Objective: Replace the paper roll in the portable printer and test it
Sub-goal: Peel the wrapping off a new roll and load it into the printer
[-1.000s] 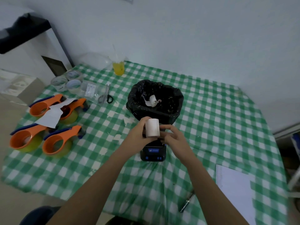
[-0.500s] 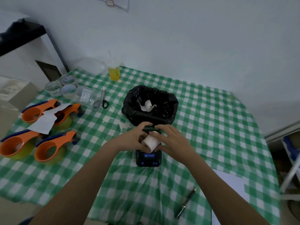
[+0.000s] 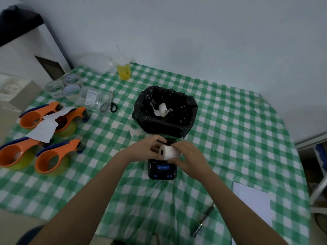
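White paper roll [image 3: 169, 152] lies on its side just above the middle of the frame, its long axis running left to right and tipped slightly, with the dark core hole facing left and toward the camera. It sits directly over the far end of the black portable printer [image 3: 162, 169], whose blue-lit panel and buttons face the lower edge of the frame; whether the roll already touches the printer's open bay cannot be told.

Right hand [image 3: 190, 159] curls around the roll from the right, fingers wrapped over its top and thumb beneath, gripping it. Left hand [image 3: 147, 146] comes in from the left with fingers bent, its fingertips at the roll's open end and on the printer's raised lid; whether it actually pinches anything is unclear. Both forearms reach up from the bottom of the frame and converge at the printer.

Just above the hands stands a black-lined bin [image 3: 165, 112] on the green checked tablecloth [image 3: 238, 124].
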`<state>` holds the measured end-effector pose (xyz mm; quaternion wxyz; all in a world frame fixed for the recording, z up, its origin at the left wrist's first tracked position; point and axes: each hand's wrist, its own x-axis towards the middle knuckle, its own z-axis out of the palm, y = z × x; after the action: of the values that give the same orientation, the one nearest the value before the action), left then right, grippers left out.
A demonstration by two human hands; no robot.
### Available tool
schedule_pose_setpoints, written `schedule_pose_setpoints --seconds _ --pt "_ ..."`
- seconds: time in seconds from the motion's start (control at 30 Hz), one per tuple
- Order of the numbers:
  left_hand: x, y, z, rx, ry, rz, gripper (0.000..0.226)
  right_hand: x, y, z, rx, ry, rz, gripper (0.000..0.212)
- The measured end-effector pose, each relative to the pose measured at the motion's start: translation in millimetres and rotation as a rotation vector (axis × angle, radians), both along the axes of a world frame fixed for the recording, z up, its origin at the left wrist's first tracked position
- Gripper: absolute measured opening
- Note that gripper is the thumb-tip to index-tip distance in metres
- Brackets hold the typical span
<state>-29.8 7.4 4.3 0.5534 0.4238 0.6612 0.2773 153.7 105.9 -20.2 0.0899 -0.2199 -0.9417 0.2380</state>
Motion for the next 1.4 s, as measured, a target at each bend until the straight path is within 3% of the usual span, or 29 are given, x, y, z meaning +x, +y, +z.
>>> schedule_pose_setpoints --seconds 0.1,0.23,0.4,0.53,0.8,0.97,1.2,1.4 --pt "-1 2 -11 -0.013 0.090 0.031 0.041 1 -5 -18 -0.099 -0.060 -0.123 0.053" --pt "-3 5 -21 0.089 0.366 0.176 0.019 3 -13 -49 -0.075 -0.026 -0.239 0.056" --pt "-9 9 -45 0.194 0.642 0.256 0.028 -9 -15 -75 -0.027 -0.039 -0.294 0.049" --pt "-8 12 -56 0.147 0.623 0.226 0.034 -22 -13 -87 0.039 -0.086 -0.277 0.047" --pt "-9 18 -65 0.189 0.596 0.297 0.021 -31 -12 -100 0.044 -0.054 -0.374 0.037" --pt "-8 20 -69 0.191 0.605 0.334 0.017 -30 -12 -103 0.019 -0.132 -0.411 0.032" --pt "-8 22 -73 0.196 0.611 0.347 0.015 -19 -18 -100 0.010 0.088 -0.474 0.016" --pt "-7 22 -75 0.194 0.614 0.354 0.015 -15 -12 -98 0.136 0.000 -0.205 0.010"
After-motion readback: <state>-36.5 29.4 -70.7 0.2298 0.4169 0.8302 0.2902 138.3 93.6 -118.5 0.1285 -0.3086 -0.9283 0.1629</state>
